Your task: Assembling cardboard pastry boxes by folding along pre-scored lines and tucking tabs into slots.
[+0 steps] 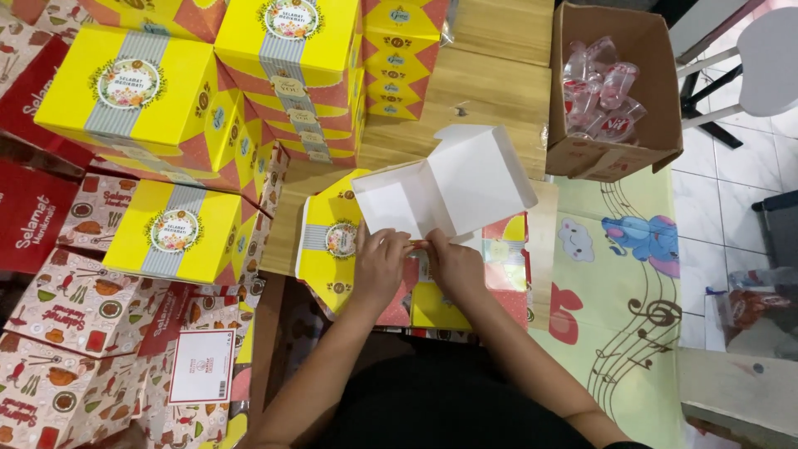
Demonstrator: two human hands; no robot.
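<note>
To the far left, finished yellow boxes [150, 96] are sitting stacked. Your left hand [378, 266] and right hand [453, 262] are both pinching the near edge of the half-folded yellow box [440, 187], in the middle over flat blanks. Far right, a cardboard carton [644, 83] is holding sealed water cups [598, 87].

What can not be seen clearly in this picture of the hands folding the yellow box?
- Head view: the fingertips of the left hand and right hand are hidden behind the white flap.
- The yellow box is partly covered by flap and hands.
- The plastic cups in the brown carton are too small to count.
</note>
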